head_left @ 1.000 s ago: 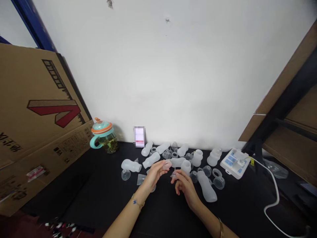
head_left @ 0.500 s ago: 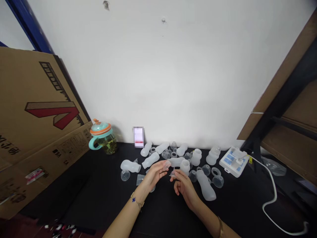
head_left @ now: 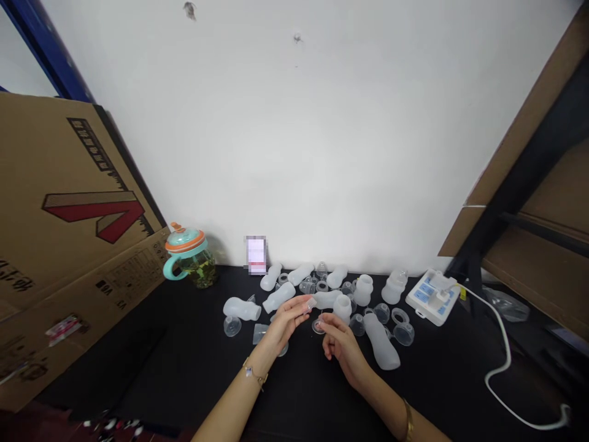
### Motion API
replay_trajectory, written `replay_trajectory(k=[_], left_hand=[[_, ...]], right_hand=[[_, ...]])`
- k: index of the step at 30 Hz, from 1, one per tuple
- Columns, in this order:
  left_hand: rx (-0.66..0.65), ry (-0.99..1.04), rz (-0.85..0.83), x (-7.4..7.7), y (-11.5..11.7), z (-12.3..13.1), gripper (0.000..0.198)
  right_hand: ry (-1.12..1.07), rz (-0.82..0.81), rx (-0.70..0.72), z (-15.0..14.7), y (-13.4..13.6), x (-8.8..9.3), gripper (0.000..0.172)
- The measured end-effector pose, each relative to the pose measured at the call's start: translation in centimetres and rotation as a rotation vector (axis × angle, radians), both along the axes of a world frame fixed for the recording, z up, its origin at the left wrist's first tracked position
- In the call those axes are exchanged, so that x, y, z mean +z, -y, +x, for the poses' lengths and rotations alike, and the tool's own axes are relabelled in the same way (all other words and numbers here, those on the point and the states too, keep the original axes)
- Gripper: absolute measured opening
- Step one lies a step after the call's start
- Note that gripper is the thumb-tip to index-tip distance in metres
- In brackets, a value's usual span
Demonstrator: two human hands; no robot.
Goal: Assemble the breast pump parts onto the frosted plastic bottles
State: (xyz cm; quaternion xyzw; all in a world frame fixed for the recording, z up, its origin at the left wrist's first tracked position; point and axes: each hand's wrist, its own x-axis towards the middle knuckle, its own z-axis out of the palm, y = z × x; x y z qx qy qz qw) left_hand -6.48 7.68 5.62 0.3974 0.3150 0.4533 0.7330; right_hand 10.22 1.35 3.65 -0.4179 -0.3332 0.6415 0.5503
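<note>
I see a little clear disc [head_left: 316,328] that looks like thin, shiny plastic, and a small see-through piece [head_left: 311,304] that looks like plastic too. The cloudy white bottle [head_left: 383,350] looks smooth and a bit dull. The clear dome [head_left: 232,326] is glossy. I see a smooth, matt black surface [head_left: 184,362] and a flat white wall [head_left: 299,153] with rough chips. The box [head_left: 41,153] is dull brown cardboard. The jar [head_left: 205,270] looks glassy, the power block [head_left: 426,302] is smooth plastic, and the bracelet [head_left: 254,374] is shiny gold metal.
</note>
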Motion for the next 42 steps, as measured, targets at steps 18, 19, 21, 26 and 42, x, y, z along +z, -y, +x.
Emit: replay_trajectory(k=[18, 19, 21, 26, 42], left_hand=[[-0.050, -0.198, 0.148, -0.09, 0.26, 0.10, 0.047], [-0.056, -0.197, 0.161, -0.03, 0.30, 0.12, 0.047], [-0.066, -0.199, 0.189, 0.14, 0.42, 0.18, 0.047], [-0.096, -0.264, 0.273, 0.40, 0.79, 0.46, 0.046], [-0.073, -0.385, 0.388, 0.16, 0.74, 0.62, 0.042]], right_hand=[[-0.012, -0.005, 0.041, -0.07, -0.01, 0.14, 0.040], [-0.012, -0.010, 0.040, -0.07, 0.02, 0.18, 0.041], [-0.018, -0.027, 0.042, -0.07, 0.09, 0.25, 0.043], [-0.060, -0.055, 0.044, -0.09, 0.20, 0.31, 0.039], [-0.051, -0.083, 0.065, -0.08, 0.39, 0.60, 0.035]])
